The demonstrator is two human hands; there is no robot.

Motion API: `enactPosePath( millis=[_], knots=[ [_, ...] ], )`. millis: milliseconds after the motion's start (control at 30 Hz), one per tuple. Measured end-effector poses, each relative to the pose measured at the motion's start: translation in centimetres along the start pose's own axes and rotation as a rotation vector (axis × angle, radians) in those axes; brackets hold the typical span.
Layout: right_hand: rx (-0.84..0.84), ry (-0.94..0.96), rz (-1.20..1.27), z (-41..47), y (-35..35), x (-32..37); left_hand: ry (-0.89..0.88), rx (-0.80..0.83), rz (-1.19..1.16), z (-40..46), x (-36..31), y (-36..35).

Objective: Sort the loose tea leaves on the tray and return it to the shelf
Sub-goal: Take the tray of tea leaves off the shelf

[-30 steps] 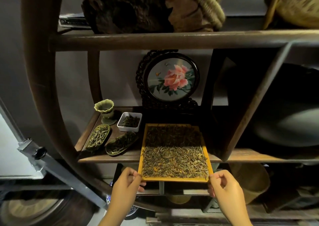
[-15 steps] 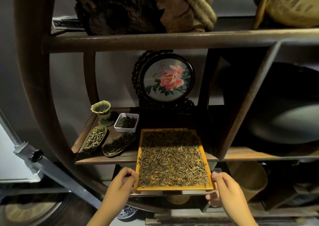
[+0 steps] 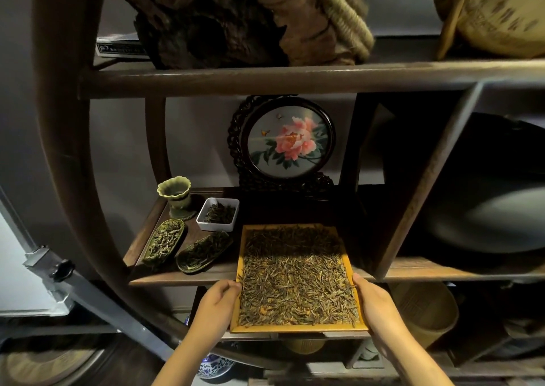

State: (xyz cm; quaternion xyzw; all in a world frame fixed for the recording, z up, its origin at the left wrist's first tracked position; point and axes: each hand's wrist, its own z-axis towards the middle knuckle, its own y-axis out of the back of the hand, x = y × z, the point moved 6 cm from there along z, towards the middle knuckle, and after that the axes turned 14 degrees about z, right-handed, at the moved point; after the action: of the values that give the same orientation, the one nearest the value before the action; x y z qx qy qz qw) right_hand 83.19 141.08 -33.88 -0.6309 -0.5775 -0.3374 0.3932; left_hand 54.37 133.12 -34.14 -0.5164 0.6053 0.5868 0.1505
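Item: tray (image 3: 298,329) of tea leaves (image 3: 296,285), half over the shelf (image 3: 182,279) edge, your left hand (image 3: 219,306) and right hand (image 3: 376,307) gripping its sides; risk was tilting, spilling leaves.

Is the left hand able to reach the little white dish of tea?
Probably not right now: the left hand grips the orange tray. The white dish sits uncovered, nothing blocking it.

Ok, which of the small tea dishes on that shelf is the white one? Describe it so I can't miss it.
Find the round framed peony picture at the back of the middle shelf. Just below and left of it, behind the yellow tray's far left corner, sits the white dish. It is the only square, white one; the two neighbouring leaf-shaped dishes are dark and long.
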Motion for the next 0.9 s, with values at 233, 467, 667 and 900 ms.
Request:
enactPosePath(
  millis=[233, 467, 667, 900],
  knots=[
    [0.008, -0.017, 0.055, -0.4, -0.3, -0.2, -0.037, -0.045, -0.094, 0.0, 0.6, 0.2],
    [0.004, -0.009, 0.117, -1.9, -0.7, -0.6, -0.034, -0.06, -0.28, -1.3, 1.4, 1.0],
    [0.003, -0.012, 0.155, -3.7, 0.0, -1.0, -0.035, -0.069, -0.374, -3.2, 1.5, 1.5],
    [-0.196, 0.094, 0.148, -8.6, 2.4, -2.8, -0.12, 0.062, -0.382, -4.7, 0.7, 0.8]
  ],
)
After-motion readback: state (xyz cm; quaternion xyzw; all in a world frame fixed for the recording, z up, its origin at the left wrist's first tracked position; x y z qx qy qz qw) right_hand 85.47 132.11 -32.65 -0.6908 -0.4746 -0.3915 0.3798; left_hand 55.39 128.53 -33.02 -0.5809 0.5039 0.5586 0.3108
